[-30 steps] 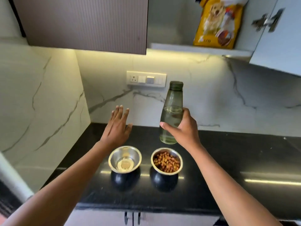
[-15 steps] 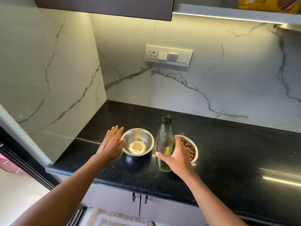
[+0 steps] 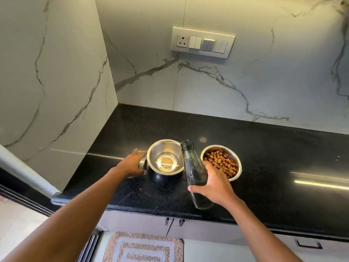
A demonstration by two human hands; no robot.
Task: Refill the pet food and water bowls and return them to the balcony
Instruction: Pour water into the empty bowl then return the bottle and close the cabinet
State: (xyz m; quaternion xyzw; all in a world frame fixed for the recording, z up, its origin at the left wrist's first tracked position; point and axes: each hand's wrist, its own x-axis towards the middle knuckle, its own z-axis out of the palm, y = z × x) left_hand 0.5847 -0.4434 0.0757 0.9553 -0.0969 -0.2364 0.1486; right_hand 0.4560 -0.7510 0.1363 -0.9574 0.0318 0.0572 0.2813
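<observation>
Both your bare arms reach forward from the bottom of the view. Your left hand (image 3: pixel 132 164) is out to the left, fingers curled around something small and shiny. Your right hand (image 3: pixel 213 183) is wrapped around a bottle (image 3: pixel 192 167), thumb in front, holding it tipped.

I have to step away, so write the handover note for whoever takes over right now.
Left hand: against the side of the steel water bowl, steadying it; grip not clear.
Right hand: closed around the green bottle, which has no cap on and leans with its mouth toward the water bowl.
Both bowls stand on the black counter, water bowl left, food bowl right.
Done: food bowl is filled with kibble.
Left: water bowl looks nearly empty, so pour; then carry both bowls to the balcony.
</observation>
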